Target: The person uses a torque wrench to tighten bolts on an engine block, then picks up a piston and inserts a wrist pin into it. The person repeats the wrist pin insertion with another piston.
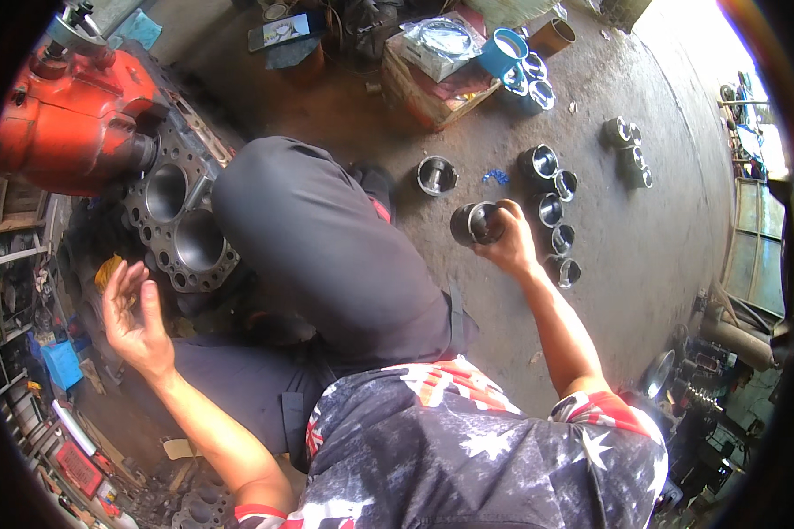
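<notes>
Right hand (507,240) grips a metal piston (464,226) near other pistons (550,210) on the floor (512,326); left hand (139,324), uncurled, empty, hovers near the engine block (184,213). This looks like piston handling; moving it calls for a firm grip.

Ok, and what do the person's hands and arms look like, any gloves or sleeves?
The left hand and right hand are ungloved, with no watch or cable visible at the wrists. The forearms are uncovered below short sleeves with red on them, part of a dark shirt with white stars.
</notes>
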Demonstrator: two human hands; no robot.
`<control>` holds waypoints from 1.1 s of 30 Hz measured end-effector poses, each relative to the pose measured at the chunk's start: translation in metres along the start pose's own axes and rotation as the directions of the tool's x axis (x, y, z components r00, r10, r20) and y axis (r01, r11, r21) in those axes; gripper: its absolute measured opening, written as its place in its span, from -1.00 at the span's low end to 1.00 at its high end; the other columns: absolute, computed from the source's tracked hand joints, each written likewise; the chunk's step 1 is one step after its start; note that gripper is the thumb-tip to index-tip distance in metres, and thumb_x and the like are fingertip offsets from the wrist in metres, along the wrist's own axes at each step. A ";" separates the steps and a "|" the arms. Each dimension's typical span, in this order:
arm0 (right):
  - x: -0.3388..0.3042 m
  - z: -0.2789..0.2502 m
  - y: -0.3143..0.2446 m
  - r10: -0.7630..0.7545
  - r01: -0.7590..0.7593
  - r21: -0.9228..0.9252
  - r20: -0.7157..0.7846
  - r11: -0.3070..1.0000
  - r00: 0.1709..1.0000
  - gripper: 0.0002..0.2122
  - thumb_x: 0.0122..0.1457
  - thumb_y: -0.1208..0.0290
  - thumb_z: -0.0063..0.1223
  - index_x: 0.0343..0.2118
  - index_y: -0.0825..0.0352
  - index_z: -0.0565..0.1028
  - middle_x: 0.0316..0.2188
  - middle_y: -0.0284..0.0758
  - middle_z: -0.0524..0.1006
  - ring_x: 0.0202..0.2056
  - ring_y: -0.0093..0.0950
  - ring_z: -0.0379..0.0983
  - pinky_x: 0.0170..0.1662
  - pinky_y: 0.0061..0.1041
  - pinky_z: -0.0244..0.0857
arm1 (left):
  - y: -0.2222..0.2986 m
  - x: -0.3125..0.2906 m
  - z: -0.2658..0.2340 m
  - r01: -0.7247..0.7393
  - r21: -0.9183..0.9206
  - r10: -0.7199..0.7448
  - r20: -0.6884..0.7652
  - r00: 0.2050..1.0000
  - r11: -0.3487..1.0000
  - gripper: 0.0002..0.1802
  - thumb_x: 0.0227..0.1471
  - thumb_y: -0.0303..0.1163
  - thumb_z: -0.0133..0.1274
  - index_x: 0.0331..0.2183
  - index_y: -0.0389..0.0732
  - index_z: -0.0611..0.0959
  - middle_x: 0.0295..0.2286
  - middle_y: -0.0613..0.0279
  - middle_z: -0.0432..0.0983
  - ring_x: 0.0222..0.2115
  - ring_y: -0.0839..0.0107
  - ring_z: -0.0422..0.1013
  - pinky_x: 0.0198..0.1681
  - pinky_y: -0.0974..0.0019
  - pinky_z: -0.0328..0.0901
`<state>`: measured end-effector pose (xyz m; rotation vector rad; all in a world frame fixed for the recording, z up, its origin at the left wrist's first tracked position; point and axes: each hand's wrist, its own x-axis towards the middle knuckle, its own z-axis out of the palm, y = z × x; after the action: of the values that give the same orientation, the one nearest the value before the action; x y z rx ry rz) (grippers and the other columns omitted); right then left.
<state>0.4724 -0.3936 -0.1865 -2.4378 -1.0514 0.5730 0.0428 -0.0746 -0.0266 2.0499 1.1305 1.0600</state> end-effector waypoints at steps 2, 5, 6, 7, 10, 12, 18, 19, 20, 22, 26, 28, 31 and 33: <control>-0.001 -0.015 -0.014 0.050 -0.057 0.135 0.058 0.989 0.997 -0.52 -0.41 0.38 0.54 -0.38 0.40 0.51 0.10 -0.15 0.41 -0.12 -0.30 0.53 -0.07 -0.34 0.44 | 0.027 0.005 0.015 -0.136 0.021 0.134 0.081 0.988 0.990 -0.34 0.04 -0.26 0.34 0.10 -0.38 0.50 0.01 -0.01 0.53 0.04 0.17 0.46 0.12 0.17 0.31; -0.005 -0.059 -0.045 -0.232 0.215 0.184 0.076 0.959 0.970 -0.53 -0.43 0.38 0.54 -0.40 0.39 0.50 0.11 -0.16 0.41 -0.04 -0.26 0.50 -0.02 -0.33 0.43 | 0.084 0.004 0.067 -0.140 -0.166 0.180 0.257 0.950 0.976 0.17 -0.43 0.21 0.52 0.12 -0.33 0.49 0.08 -0.03 0.47 0.09 0.12 0.42 0.14 0.10 0.30; -0.007 -0.078 -0.059 -0.314 0.292 0.196 0.091 0.936 0.945 -0.53 -0.45 0.38 0.53 -0.43 0.38 0.48 0.12 -0.16 0.41 0.01 -0.23 0.48 0.02 -0.29 0.42 | 0.105 0.004 0.088 -0.195 -0.190 0.254 0.370 0.893 0.962 0.25 -0.51 0.25 0.51 0.15 -0.32 0.47 0.06 -0.04 0.48 0.10 0.06 0.41 0.18 0.07 0.28; -0.010 -0.097 -0.075 -0.303 0.272 0.221 0.120 0.937 0.945 -0.55 -0.46 0.37 0.54 -0.45 0.31 0.48 0.09 -0.15 0.44 0.03 -0.20 0.47 0.04 -0.27 0.41 | 0.123 0.005 0.110 -0.248 -0.208 0.321 0.504 0.802 0.946 0.28 -0.51 0.25 0.51 0.17 -0.33 0.44 0.10 -0.10 0.42 0.14 -0.01 0.36 0.23 0.06 0.24; -0.011 -0.150 -0.125 -0.479 0.414 0.320 0.159 0.852 0.863 -0.54 -0.48 0.34 0.55 -0.48 0.31 0.49 0.06 -0.13 0.46 -0.01 -0.19 0.49 0.00 -0.29 0.41 | 0.165 -0.002 0.184 -0.258 -0.440 0.502 0.638 0.584 0.860 0.46 -0.54 0.25 0.52 0.29 -0.30 0.24 0.24 -0.15 0.23 0.25 -0.09 0.20 0.32 0.02 0.14; -0.012 -0.178 -0.151 -0.543 0.468 0.326 0.193 0.821 0.817 -0.53 -0.52 0.30 0.56 -0.48 0.31 0.51 0.02 -0.10 0.47 -0.08 -0.20 0.51 -0.05 -0.31 0.41 | 0.181 -0.013 0.208 -0.192 -0.563 0.548 0.576 0.606 0.804 0.38 -0.47 0.07 0.56 0.29 -0.30 0.23 0.19 -0.19 0.27 0.20 -0.12 0.26 0.29 0.03 0.19; 0.000 -0.184 -0.173 -0.553 0.405 0.541 0.139 0.737 0.822 -0.51 -0.33 0.26 0.61 -0.39 0.33 0.49 -0.06 -0.18 0.54 -0.31 -0.46 0.49 -0.27 -0.48 0.38 | 0.168 -0.032 0.207 0.263 -0.700 0.322 0.585 0.745 0.663 0.26 -0.41 -0.25 0.56 0.27 -0.34 0.22 0.10 -0.06 0.41 0.11 0.11 0.40 0.21 0.15 0.27; 0.001 -0.181 -0.171 -0.447 0.302 0.597 0.106 0.743 0.888 -0.56 -0.21 0.29 0.56 -0.36 0.35 0.48 -0.10 -0.22 0.57 -0.42 -0.54 0.45 -0.37 -0.55 0.34 | 0.163 -0.033 0.207 0.459 -0.677 0.215 0.667 0.714 0.576 0.25 -0.40 -0.29 0.55 0.26 -0.35 0.21 0.09 -0.03 0.43 0.10 0.17 0.41 0.20 0.18 0.28; 0.003 -0.180 -0.168 -0.241 0.120 0.687 0.083 0.717 0.967 -0.61 -0.09 0.32 0.52 -0.32 0.36 0.47 -0.14 -0.25 0.59 -0.52 -0.62 0.42 -0.46 -0.61 0.31 | 0.157 -0.033 0.204 0.676 -0.628 0.105 0.758 0.644 0.385 0.21 -0.34 -0.33 0.51 0.26 -0.38 0.17 0.08 0.02 0.44 0.08 0.31 0.40 0.20 0.23 0.26; 0.009 -0.177 -0.161 0.085 -0.081 0.857 0.044 0.508 0.995 -0.75 0.09 0.47 0.26 -0.22 0.38 0.43 -0.26 -0.20 0.58 -0.51 -0.55 0.43 -0.40 -0.57 0.33 | 0.142 -0.032 0.201 0.772 -0.615 0.116 0.788 0.605 0.159 0.16 -0.26 -0.22 0.44 0.25 -0.37 0.14 0.07 -0.12 0.42 0.07 0.15 0.43 0.18 0.13 0.32; 0.013 -0.174 -0.152 0.179 -0.077 0.960 0.029 0.268 0.983 -0.61 0.13 0.59 -0.02 0.06 0.47 0.36 -0.28 -0.12 0.55 -0.33 -0.34 0.54 -0.18 -0.41 0.46 | 0.124 -0.032 0.201 0.812 -0.533 0.168 0.801 0.574 -0.236 0.14 -0.15 0.13 0.33 0.24 -0.29 0.15 0.08 -0.33 0.35 0.05 -0.22 0.42 0.10 -0.17 0.40; 0.006 -0.171 -0.155 0.197 -0.118 0.960 0.068 0.255 0.978 -0.49 0.16 0.63 0.04 0.21 0.48 0.29 -0.14 -0.12 0.52 -0.12 -0.26 0.56 0.00 -0.35 0.48 | 0.119 -0.032 0.202 0.790 -0.524 0.168 0.789 0.591 -0.318 0.09 -0.08 0.14 0.28 0.26 -0.29 0.19 0.10 -0.35 0.33 0.07 -0.24 0.40 0.13 -0.20 0.37; -0.007 -0.162 -0.168 -0.023 0.170 0.906 -0.175 0.388 0.984 -0.45 0.13 0.67 0.14 0.22 0.49 0.29 -0.08 -0.12 0.53 -0.02 -0.23 0.55 0.08 -0.30 0.45 | 0.115 -0.032 0.203 0.788 -0.516 0.163 0.792 0.588 -0.335 0.06 -0.01 0.19 0.22 0.28 -0.30 0.21 0.11 -0.36 0.32 0.08 -0.27 0.38 0.15 -0.20 0.34; -0.017 -0.164 -0.181 -0.126 0.328 0.818 -0.305 0.473 0.944 -0.44 0.10 0.75 0.21 0.20 0.49 0.34 -0.02 -0.13 0.53 0.06 -0.26 0.51 0.11 -0.34 0.44 | 0.113 -0.032 0.203 0.789 -0.515 0.168 0.791 0.588 -0.335 0.06 0.02 0.22 0.18 0.29 -0.30 0.21 0.11 -0.37 0.31 0.08 -0.28 0.38 0.17 -0.20 0.32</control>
<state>0.4430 -0.3284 0.0480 -1.3764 -0.7083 0.5525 0.2517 -0.1769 -0.0587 0.2943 0.1276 0.3462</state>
